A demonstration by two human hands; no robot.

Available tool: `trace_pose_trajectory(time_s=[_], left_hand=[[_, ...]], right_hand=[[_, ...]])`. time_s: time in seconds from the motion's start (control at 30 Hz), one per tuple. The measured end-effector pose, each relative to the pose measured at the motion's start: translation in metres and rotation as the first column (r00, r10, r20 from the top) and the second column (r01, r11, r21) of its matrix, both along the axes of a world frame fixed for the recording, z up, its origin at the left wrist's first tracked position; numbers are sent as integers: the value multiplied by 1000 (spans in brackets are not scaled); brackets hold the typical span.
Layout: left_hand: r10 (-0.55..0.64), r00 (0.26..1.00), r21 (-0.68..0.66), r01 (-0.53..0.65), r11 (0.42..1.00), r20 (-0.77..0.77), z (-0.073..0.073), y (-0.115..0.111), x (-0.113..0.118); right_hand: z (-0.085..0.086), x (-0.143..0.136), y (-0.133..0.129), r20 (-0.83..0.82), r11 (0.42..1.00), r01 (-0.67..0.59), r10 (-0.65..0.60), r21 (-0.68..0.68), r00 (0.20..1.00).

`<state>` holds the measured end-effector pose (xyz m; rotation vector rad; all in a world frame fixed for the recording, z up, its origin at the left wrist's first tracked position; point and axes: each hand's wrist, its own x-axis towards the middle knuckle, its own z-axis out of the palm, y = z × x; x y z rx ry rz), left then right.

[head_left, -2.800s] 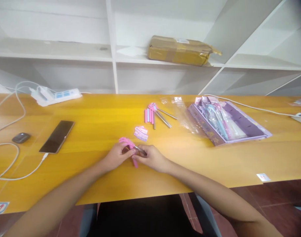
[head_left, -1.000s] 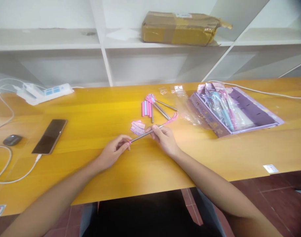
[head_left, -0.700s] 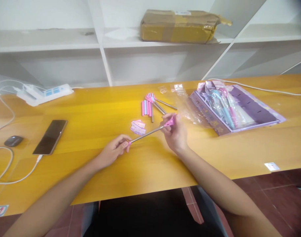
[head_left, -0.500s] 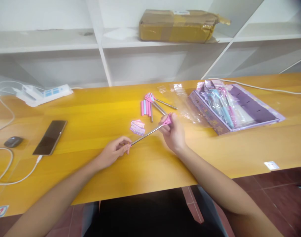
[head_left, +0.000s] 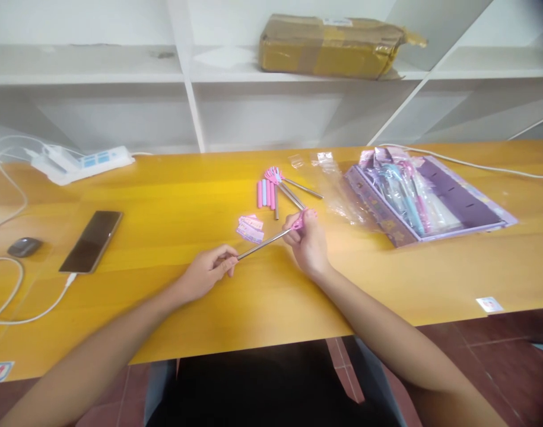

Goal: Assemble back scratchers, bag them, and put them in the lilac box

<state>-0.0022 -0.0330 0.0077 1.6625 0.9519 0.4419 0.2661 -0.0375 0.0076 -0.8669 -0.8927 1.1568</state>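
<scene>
A back scratcher [head_left: 265, 242] with a thin metal rod and a pink head is stretched between my hands, tilted up to the right. My left hand [head_left: 208, 271] pinches the lower end of its rod; the fingers cover the tip. At the other end, my right hand [head_left: 310, 244] closes around the pink head and hides part of it. Just beyond lie more metal rods [head_left: 303, 188] with pink and blue claw-shaped heads [head_left: 273, 174]. Several pink and blue grip sleeves [head_left: 265, 194] lie side by side there. Small printed cards [head_left: 250, 229] rest between my hands, behind the rod.
A purple box [head_left: 467, 178] holding bagged scratchers stands at the right, with clear plastic bags [head_left: 337, 190] beside it. On the left are a phone [head_left: 91, 242] on a cable, a dark mouse-like object [head_left: 25, 247] and a power strip [head_left: 82, 166]. A taped carton [head_left: 329, 47] sits on the shelf.
My right hand has turned slightly and shifted its fingers around the pink head. The left hand keeps its hold on the rod's end. The whole view has shifted a little.
</scene>
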Motion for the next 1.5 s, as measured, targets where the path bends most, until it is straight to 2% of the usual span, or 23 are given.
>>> trace_pose_trajectory(time_s=[0.27, 0.5, 0.67, 1.07, 1.5], left_hand=[[10, 1000, 26, -10, 1000, 2, -6, -1, 0], [8, 999, 48, -10, 999, 40, -8, -2, 3], [22, 998, 63, -26, 998, 59, -6, -5, 4], [41, 997, 145, -50, 988, 63, -12, -12, 2], [49, 998, 157, -55, 986, 41, -10, -14, 3]], right_hand=[[-11, -14, -5, 46, 997, -60, 62, -45, 997], [-17, -27, -10, 33, 998, -56, 57, -33, 998], [-17, -37, -17, 50, 995, -88, 90, -35, 995], [-14, -60, -41, 178, 998, -59, 58, 2, 982], [-15, -69, -46, 185, 998, -52, 59, -43, 981]])
